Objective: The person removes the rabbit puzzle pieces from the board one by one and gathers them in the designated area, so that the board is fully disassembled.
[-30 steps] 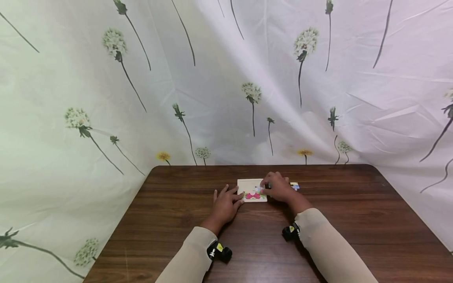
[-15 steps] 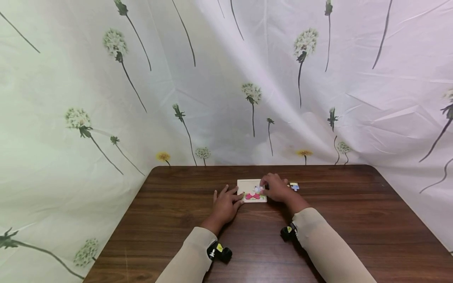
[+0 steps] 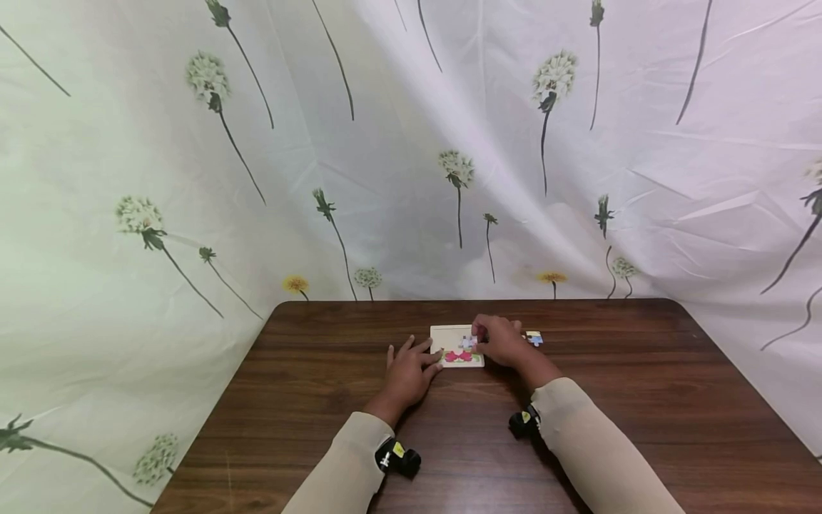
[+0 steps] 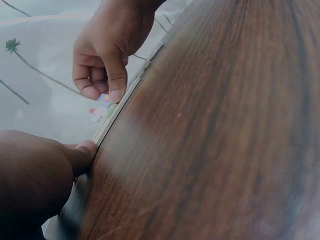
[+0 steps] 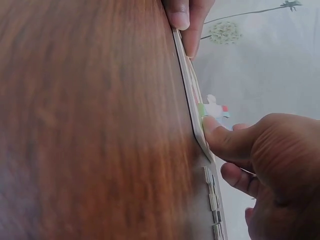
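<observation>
A pale wooden puzzle tray [image 3: 449, 335] lies near the far side of the table, with pink flower artwork [image 3: 459, 355] along its near strip. My left hand [image 3: 407, 370] rests at the tray's left side, fingers spread, with fingertips on its near-left corner. Between the thumb and fingers of my right hand [image 3: 504, 341] is a puzzle piece [image 3: 468, 343], light blue and lilac, pinched over the tray's right half. In the right wrist view the piece [image 5: 212, 108] stands tilted above the tray rim, partly covered by my thumb. My right hand hides the tray's upper right corner.
Loose puzzle pieces [image 3: 534, 338] lie on the brown wooden table [image 3: 347, 343] just right of my right hand, some hidden behind it. A white curtain [image 3: 398, 214] printed with dandelions hangs behind the table's far edge.
My right hand has shifted slightly back and left, and the pinched piece has turned a little over the tray. My left hand has stayed in place.
</observation>
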`<state>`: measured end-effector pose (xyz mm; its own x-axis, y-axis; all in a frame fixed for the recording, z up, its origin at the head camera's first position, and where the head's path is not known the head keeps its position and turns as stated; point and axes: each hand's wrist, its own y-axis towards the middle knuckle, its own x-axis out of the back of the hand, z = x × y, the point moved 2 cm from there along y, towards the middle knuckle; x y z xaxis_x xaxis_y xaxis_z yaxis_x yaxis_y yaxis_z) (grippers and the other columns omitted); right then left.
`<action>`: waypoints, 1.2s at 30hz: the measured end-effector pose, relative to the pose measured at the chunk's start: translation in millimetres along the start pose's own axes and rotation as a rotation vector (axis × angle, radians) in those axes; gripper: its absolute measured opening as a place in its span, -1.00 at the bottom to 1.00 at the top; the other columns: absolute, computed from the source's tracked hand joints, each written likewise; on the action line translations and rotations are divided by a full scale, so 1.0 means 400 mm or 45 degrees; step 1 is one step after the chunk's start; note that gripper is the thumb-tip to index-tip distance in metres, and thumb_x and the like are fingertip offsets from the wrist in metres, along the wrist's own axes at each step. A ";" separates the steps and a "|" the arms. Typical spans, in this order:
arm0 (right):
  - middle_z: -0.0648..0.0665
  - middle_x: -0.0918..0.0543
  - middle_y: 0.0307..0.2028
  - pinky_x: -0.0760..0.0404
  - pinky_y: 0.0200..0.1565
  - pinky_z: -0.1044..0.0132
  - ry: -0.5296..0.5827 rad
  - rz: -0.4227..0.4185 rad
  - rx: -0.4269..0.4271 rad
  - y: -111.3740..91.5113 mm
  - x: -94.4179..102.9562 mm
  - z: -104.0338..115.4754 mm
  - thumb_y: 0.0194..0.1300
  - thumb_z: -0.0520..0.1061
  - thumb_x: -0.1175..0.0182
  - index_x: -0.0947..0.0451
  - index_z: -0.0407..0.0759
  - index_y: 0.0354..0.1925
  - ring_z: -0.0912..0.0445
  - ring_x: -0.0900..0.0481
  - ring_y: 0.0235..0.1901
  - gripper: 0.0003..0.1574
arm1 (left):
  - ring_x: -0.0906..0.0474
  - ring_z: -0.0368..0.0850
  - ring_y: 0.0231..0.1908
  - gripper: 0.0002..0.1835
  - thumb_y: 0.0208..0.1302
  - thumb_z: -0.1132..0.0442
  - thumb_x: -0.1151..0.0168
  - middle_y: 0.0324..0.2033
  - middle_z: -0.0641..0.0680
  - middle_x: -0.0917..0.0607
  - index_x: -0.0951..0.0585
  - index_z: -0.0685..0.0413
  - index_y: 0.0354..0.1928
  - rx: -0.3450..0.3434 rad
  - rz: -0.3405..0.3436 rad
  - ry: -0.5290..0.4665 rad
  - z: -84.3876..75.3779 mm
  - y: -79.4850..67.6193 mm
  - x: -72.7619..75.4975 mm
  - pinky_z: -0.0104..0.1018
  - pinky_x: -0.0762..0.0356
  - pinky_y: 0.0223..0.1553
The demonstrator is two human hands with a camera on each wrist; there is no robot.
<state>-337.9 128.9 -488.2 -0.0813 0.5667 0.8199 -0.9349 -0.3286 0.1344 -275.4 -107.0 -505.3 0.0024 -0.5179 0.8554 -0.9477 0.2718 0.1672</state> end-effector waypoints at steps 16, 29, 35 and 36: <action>0.00 -0.64 -0.36 -0.11 0.00 -0.05 0.080 0.002 0.013 -0.007 0.003 -0.002 0.41 -0.24 -0.47 -0.52 -0.05 -0.28 0.12 -0.52 -0.31 -0.72 | -0.27 0.30 0.66 -0.62 0.57 0.01 -0.34 0.54 0.05 -0.58 -0.77 -0.20 0.33 0.002 -0.009 0.001 0.004 0.004 -0.003 0.61 0.04 0.61; 0.02 -0.73 -0.24 -0.21 0.01 -0.01 0.087 -0.059 0.052 -0.012 0.008 -0.010 0.50 -0.19 -0.41 -0.62 0.02 -0.16 0.13 -0.63 -0.19 -0.86 | -0.26 0.29 0.67 -0.62 0.57 0.02 -0.34 0.54 0.05 -0.57 -0.77 -0.21 0.33 0.003 0.000 -0.008 0.005 0.002 -0.004 0.60 0.06 0.61; -0.01 -0.73 -0.24 -0.34 0.06 -0.03 0.185 -0.089 0.049 -0.026 0.026 -0.020 0.50 -0.18 -0.42 -0.66 -0.03 -0.11 0.10 -0.65 -0.17 -0.90 | -0.27 0.30 0.66 -0.63 0.57 0.03 -0.35 0.54 0.06 -0.58 -0.77 -0.19 0.33 0.001 0.003 -0.010 0.003 0.003 -0.002 0.61 0.05 0.60; -0.02 -0.73 -0.24 -0.39 0.06 0.01 0.205 -0.090 0.047 -0.028 0.029 -0.022 0.50 -0.19 -0.42 -0.67 -0.04 -0.10 0.10 -0.66 -0.16 -0.90 | -0.27 0.30 0.66 -0.63 0.57 0.03 -0.35 0.54 0.06 -0.58 -0.77 -0.19 0.33 -0.001 0.004 -0.008 0.003 0.004 -0.002 0.61 0.05 0.60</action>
<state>-331.6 145.8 -485.0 -0.0727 0.7020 0.7085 -0.9271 -0.3093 0.2114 -277.3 -107.4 -506.3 -0.0028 -0.5222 0.8528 -0.9476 0.2739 0.1646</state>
